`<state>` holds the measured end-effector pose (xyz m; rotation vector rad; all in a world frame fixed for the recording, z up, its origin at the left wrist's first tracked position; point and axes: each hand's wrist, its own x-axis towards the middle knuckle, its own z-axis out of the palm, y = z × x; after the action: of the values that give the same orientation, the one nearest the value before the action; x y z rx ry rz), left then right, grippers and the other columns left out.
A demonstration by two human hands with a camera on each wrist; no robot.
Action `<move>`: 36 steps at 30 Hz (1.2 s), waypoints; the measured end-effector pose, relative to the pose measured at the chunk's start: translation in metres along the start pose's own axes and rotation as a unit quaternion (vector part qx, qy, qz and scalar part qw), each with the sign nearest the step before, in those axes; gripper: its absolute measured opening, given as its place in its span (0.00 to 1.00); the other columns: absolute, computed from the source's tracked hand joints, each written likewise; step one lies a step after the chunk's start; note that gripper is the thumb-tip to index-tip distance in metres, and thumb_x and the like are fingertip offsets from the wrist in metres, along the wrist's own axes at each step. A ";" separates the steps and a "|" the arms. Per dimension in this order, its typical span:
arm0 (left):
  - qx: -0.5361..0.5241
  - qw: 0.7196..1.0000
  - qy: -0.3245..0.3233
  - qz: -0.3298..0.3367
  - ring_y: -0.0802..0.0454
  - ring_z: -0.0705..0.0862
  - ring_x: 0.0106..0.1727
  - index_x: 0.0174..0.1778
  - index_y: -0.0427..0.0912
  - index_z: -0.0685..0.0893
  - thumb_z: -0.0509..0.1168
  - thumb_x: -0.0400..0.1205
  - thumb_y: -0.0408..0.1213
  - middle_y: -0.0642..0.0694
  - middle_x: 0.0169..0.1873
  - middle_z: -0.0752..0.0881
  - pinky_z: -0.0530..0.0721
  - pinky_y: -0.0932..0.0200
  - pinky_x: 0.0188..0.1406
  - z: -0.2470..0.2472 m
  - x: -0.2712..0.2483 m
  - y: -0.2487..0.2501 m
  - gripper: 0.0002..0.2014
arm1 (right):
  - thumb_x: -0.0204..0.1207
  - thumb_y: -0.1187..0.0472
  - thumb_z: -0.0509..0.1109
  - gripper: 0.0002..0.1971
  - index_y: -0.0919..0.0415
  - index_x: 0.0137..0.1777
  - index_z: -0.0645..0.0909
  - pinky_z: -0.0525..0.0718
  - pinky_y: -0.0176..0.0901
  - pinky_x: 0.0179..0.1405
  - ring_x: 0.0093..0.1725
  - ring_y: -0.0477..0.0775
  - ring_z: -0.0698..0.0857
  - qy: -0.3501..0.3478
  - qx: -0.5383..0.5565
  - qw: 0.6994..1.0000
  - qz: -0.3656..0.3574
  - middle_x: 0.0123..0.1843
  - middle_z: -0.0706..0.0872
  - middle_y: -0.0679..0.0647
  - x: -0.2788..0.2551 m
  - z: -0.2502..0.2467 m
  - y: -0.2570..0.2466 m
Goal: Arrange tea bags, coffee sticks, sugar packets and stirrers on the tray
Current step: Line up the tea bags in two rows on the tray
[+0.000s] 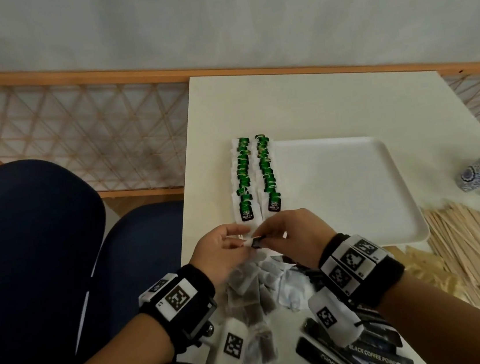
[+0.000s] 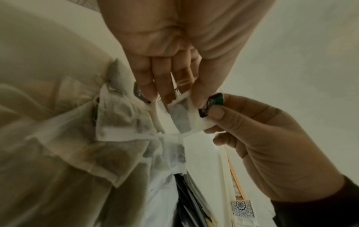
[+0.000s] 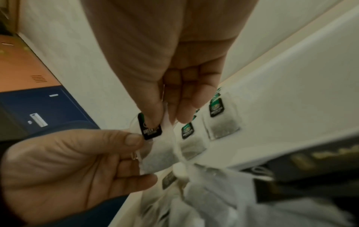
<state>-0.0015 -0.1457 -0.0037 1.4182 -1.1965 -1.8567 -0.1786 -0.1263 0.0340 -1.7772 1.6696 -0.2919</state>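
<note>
**One tea bag in both our hands, just short of the rows**

We hold a tea bag [image 3: 157, 158] above the table edge: our left hand [image 1: 223, 250] pinches the pouch, our right hand [image 1: 292, 236] pinches its tag [image 3: 149, 130]. Pulling apart could tear the string. Below lie loose tea bags [image 1: 252, 289] and coffee sticks [image 1: 372, 356], easy to snag. Beyond, two tea-bag rows [image 1: 256, 176] line the tray [image 1: 355, 192]; stirrers [image 1: 467, 247] wait to its right.

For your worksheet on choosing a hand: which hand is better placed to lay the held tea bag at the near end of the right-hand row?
Probably the right hand: it pinches the tea bag by its tag and hangs just below the right-hand row. The left hand only steadies the bag.
</note>
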 end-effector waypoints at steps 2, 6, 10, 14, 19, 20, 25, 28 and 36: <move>-0.008 1.000 -0.005 0.001 0.54 0.84 0.38 0.51 0.43 0.85 0.78 0.67 0.24 0.48 0.34 0.85 0.84 0.61 0.43 0.003 0.002 -0.001 0.19 | 0.75 0.50 0.71 0.07 0.43 0.51 0.88 0.81 0.36 0.46 0.40 0.39 0.82 0.015 0.000 1.000 0.005 0.44 0.87 0.41 -0.001 -0.004 0.006; 0.012 1.000 0.009 -0.004 0.53 0.85 0.39 0.47 0.43 0.84 0.70 0.74 0.19 0.43 0.39 0.87 0.85 0.59 0.45 -0.002 0.009 -0.007 0.15 | 0.75 0.53 0.72 0.07 0.46 0.51 0.89 0.81 0.37 0.49 0.43 0.42 0.83 -0.005 -0.013 1.000 0.027 0.45 0.88 0.42 -0.002 -0.013 0.017; 0.056 0.997 0.052 -0.008 0.51 0.83 0.36 0.44 0.44 0.83 0.70 0.76 0.22 0.40 0.39 0.84 0.83 0.67 0.31 -0.010 0.019 -0.007 0.12 | 0.75 0.52 0.71 0.07 0.45 0.51 0.88 0.82 0.41 0.51 0.47 0.46 0.85 -0.015 -0.021 0.997 0.066 0.45 0.89 0.43 0.012 -0.012 0.032; 0.122 0.988 0.088 -0.030 0.50 0.82 0.33 0.56 0.41 0.80 0.73 0.75 0.29 0.42 0.36 0.83 0.83 0.59 0.32 -0.012 0.032 -0.006 0.16 | 0.77 0.53 0.69 0.08 0.46 0.53 0.87 0.75 0.37 0.43 0.43 0.46 0.81 0.028 -0.025 0.994 0.105 0.40 0.83 0.41 0.031 -0.011 0.042; 0.249 0.964 0.074 -0.056 0.50 0.83 0.44 0.74 0.48 0.59 0.79 0.69 0.44 0.44 0.46 0.82 0.78 0.62 0.37 -0.007 0.048 0.004 0.44 | 0.74 0.50 0.72 0.18 0.50 0.61 0.73 0.81 0.43 0.39 0.38 0.47 0.81 0.109 0.021 0.986 0.123 0.39 0.82 0.45 0.027 -0.007 0.050; 0.273 0.958 0.064 -0.057 0.48 0.83 0.47 0.75 0.49 0.55 0.79 0.68 0.46 0.43 0.50 0.82 0.79 0.60 0.40 -0.005 0.049 0.008 0.47 | 0.71 0.49 0.74 0.24 0.51 0.63 0.69 0.82 0.44 0.40 0.38 0.47 0.81 0.115 0.025 0.984 0.133 0.39 0.81 0.46 0.024 -0.006 0.052; 0.405 0.913 0.043 -0.026 0.48 0.82 0.45 0.74 0.50 0.50 0.78 0.69 0.48 0.51 0.45 0.79 0.80 0.54 0.46 0.004 0.053 0.013 0.48 | 0.62 0.42 0.80 0.46 0.50 0.74 0.56 0.85 0.45 0.45 0.43 0.50 0.85 0.049 0.010 0.976 0.210 0.44 0.84 0.49 0.021 0.001 0.057; 0.444 0.895 0.041 -0.009 0.48 0.82 0.44 0.75 0.51 0.50 0.75 0.71 0.47 0.53 0.42 0.78 0.81 0.52 0.49 0.006 0.054 0.014 0.45 | 0.64 0.43 0.78 0.46 0.50 0.78 0.55 0.85 0.48 0.49 0.48 0.51 0.85 0.025 -0.011 0.978 0.205 0.49 0.85 0.49 0.025 0.006 0.059; 0.442 0.896 0.029 0.032 0.46 0.84 0.43 0.66 0.53 0.65 0.71 0.73 0.43 0.49 0.40 0.82 0.84 0.45 0.49 0.005 0.064 0.013 0.28 | 0.74 0.53 0.69 0.28 0.51 0.74 0.68 0.79 0.44 0.44 0.48 0.56 0.83 0.010 -0.022 0.986 0.164 0.47 0.86 0.52 0.036 0.011 0.054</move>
<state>-0.0285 -0.2018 -0.0232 1.8050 -2.1744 -1.2139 -0.2096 -0.1548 -0.0162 -1.5007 1.9615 -0.1255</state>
